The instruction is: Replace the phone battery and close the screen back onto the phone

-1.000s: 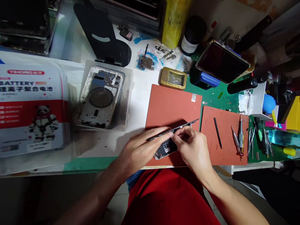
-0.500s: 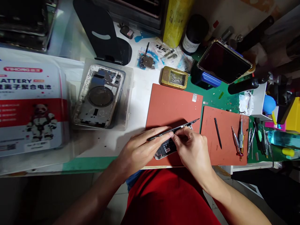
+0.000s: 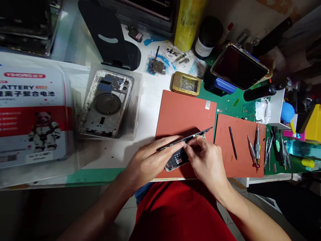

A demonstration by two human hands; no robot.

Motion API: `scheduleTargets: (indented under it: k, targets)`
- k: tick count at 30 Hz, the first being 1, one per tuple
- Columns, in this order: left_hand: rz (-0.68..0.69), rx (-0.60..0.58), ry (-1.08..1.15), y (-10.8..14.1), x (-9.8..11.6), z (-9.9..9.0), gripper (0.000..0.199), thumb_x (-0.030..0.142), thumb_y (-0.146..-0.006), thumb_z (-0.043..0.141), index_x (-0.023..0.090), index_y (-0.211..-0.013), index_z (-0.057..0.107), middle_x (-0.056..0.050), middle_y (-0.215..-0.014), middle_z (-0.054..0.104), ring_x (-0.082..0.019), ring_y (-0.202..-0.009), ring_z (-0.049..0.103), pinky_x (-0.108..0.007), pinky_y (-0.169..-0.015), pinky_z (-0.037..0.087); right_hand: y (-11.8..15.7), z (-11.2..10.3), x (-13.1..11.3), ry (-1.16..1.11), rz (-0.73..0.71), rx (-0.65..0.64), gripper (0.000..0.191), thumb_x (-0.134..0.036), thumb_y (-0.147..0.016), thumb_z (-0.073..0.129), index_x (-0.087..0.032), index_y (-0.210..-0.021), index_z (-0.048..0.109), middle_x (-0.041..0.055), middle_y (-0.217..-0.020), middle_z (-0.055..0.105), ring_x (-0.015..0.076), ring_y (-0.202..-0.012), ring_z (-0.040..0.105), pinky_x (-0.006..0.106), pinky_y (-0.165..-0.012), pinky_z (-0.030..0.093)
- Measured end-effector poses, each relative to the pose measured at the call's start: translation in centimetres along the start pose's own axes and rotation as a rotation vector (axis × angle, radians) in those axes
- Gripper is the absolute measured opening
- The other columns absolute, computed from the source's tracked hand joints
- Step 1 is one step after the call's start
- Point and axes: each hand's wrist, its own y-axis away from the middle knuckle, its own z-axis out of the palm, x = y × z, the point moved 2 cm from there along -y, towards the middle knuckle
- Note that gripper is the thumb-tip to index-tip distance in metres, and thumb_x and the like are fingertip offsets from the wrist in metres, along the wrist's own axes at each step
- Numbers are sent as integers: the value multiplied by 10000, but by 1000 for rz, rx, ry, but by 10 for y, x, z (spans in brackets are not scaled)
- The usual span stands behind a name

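Observation:
An opened phone lies at the front of a reddish-brown mat (image 3: 185, 110), its dark phone body (image 3: 173, 163) showing a battery with a small label. Tilted up above the body is the phone's thin screen (image 3: 198, 132), seen nearly edge-on. My left hand (image 3: 152, 157) is closed on the screen's left part, fingers on both sides of it. My right hand (image 3: 208, 157) has thumb and fingers pinched together inside the gap between screen and body. Whatever sits in that pinch is hidden by the fingers.
Right of the hands, a second mat (image 3: 243, 147) bears a black pen-like stick (image 3: 233, 143) and screwdrivers (image 3: 257, 145). Behind stand a gold tin of screws (image 3: 186, 83) and a phone on a stand (image 3: 240, 67). Leftward are a phone housing (image 3: 107, 103) in a plastic case and a battery box (image 3: 35, 117).

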Motion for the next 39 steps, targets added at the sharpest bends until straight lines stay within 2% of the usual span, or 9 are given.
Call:
scheduleTargets:
  k: [7, 13, 19, 39]
  targets:
    - [37, 13, -27, -3, 0, -1, 404, -14, -1001, 655, 164, -1355, 734, -61, -1360, 805, -146, -1252, 772, -252, -1207, 567, -2, -1, -1, -25, 48, -23, 156, -260, -932, 643, -223, -787, 687, -21, -579, 669, 138, -498, 586, 277, -562, 428]
    - [40, 22, -26, -2, -1, 0, 426, -26, -1002, 640, 192, -1356, 731, -56, -1349, 810, -150, -1219, 789, -278, -1170, 604, -2, 0, -2, -18, 37, -8, 167, -255, -927, 640, -225, -771, 693, -27, -557, 644, 142, -501, 572, 284, -586, 437]
    - [46, 13, -19, -2, -1, 0, 437, -45, -992, 626, 166, -1361, 730, -75, -1348, 808, -149, -1229, 783, -267, -1195, 576, -2, 0, 1, -69, 72, -32, 165, -260, -924, 645, -225, -767, 684, -28, -573, 665, 136, -493, 580, 265, -546, 422]
    - [19, 34, 44, -3, -2, 0, 455, -72, -978, 652, 173, -1351, 740, -71, -1360, 803, -136, -1246, 774, -256, -1185, 587, -4, 5, 3, -4, -25, 29, 167, -164, -914, 708, -226, -759, 700, -32, -586, 668, 136, -512, 579, 267, -577, 439]
